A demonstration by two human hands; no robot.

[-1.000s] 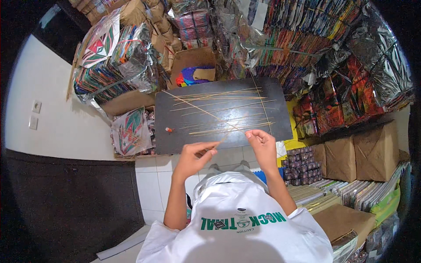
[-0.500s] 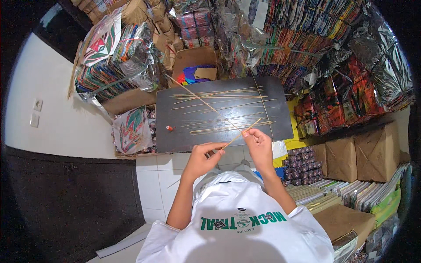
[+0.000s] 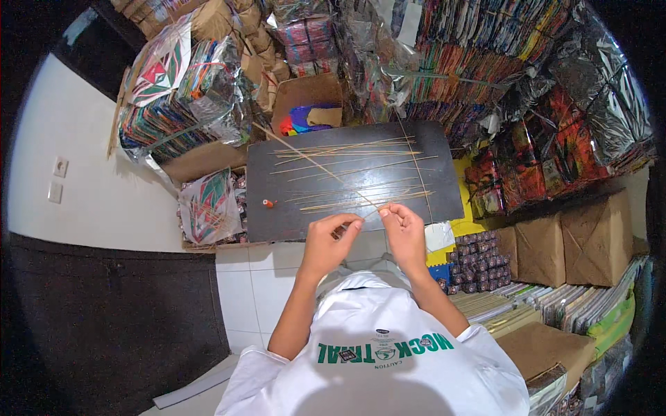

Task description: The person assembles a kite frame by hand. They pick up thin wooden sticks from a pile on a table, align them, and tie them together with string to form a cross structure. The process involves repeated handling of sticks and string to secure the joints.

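Over the near edge of a dark table (image 3: 277, 223), my right hand (image 3: 405, 234) pinches the near end of a long, thin bamboo stick (image 3: 305, 158). The stick slants away to the far left. Close by on the left, my left hand (image 3: 329, 243) is closed, thumb against fingertips, on a thin pale strand (image 3: 370, 213) that spans the short gap between my hands. I cannot tell whether that strand is stick or thread. Several loose bamboo sticks (image 3: 361, 161) lie across the tabletop. A small orange thread spool (image 3: 269, 204) rests near the table's left edge.
Plastic-wrapped stacks of colourful folded sheets (image 3: 465, 76) rise behind the table. An open cardboard box (image 3: 291, 97) stands at its far edge. A printed plastic bag (image 3: 208, 208) sits at left. Small dark boxes (image 3: 479, 263) and brown paper parcels (image 3: 590, 239) are at right.
The short stick that slanted up across the long stick from my left hand no longer shows above my fingers. My left hand has moved slightly right and up, and the long stick has shifted left.
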